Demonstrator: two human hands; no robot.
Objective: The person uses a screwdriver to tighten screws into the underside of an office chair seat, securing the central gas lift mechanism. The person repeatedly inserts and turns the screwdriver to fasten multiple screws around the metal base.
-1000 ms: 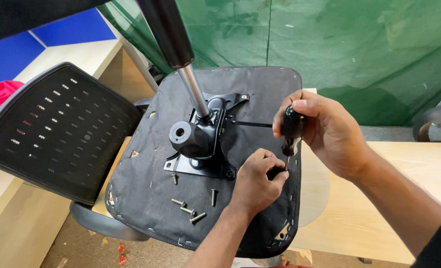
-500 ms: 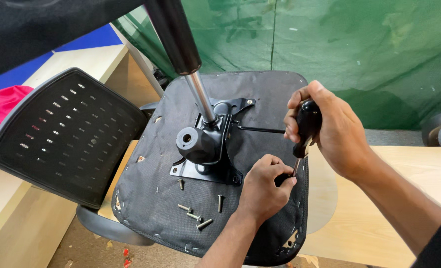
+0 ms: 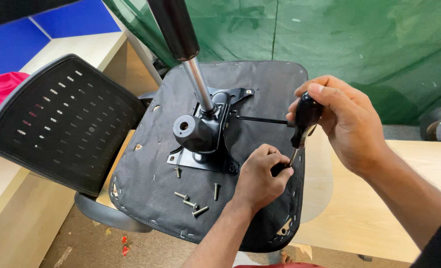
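1. Behind everything hangs a green tarpaulin (image 3: 359, 44) across the upper right of the frame, with a blue wall panel (image 3: 57, 25) in the upper left and pale wooden benches (image 3: 369, 218) below.
2. At far left we see a pink cloth (image 3: 0, 92) beside the black perforated chair backrest (image 3: 64, 121), which tilts up toward us.
3. Next comes the upturned chair seat (image 3: 156, 193), its black fabric underside facing us at frame centre and resting on the bench.
4. On it sits the black metal mechanism plate (image 3: 205, 136), with the gas lift cylinder (image 3: 180, 44) rising from it toward the top of the frame.
5. Several loose bolts (image 3: 193, 201) lie on the fabric just below the plate.
6. Our left hand (image 3: 260, 176) rests at lower centre, fingers pinched together near the seat's right edge around something small; we cannot tell what.
7. A thin black lever rod (image 3: 260, 119) runs from the plate to the right.
8. Our right hand (image 3: 347, 121), at centre right, is closed around the black handle of a screwdriver (image 3: 304, 121), its shaft pointing down to the left hand's fingertips.
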